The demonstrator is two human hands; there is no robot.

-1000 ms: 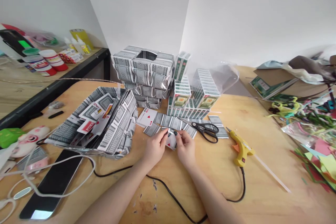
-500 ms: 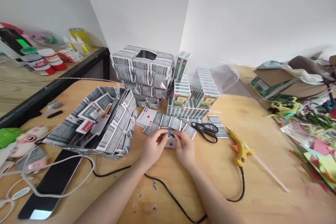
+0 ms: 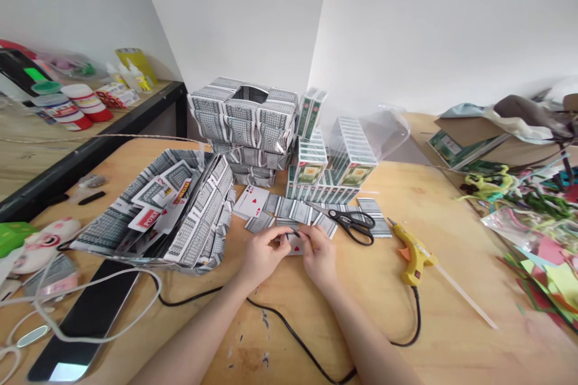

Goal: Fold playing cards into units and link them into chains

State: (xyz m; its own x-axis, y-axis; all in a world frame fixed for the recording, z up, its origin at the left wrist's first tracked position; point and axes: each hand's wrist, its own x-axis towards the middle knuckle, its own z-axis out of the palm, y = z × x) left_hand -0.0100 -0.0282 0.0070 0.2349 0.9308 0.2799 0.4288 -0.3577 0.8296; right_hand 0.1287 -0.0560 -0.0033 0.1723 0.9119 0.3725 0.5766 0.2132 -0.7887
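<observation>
Close together above the table, my two hands meet at a playing card [image 3: 295,248] with a red heart on its face. My left hand [image 3: 264,257] pinches the card's left side between thumb and fingers. On its right side my right hand [image 3: 320,257] is closed in a similar pinch. A dark edge or strip shows between the fingertips, too small to make out. Just beyond lie several grey-backed cards [image 3: 298,210], some apparently cut down. Black-handled scissors [image 3: 356,225] rest partly over them. A face-up heart card [image 3: 253,201] lies further left.
At left stands an open container of folded cards [image 3: 198,234] with loose cards inside. Behind it is a taller card-built box [image 3: 248,117], beside stacked card packs [image 3: 354,153]. A yellow glue gun [image 3: 415,258] lies right; its black cord crosses the table. A phone [image 3: 85,325] lies front left.
My fingers have shifted slightly around the card, and more of its heart face now shows between them. The view has moved a little; the surrounding things stay in place.
</observation>
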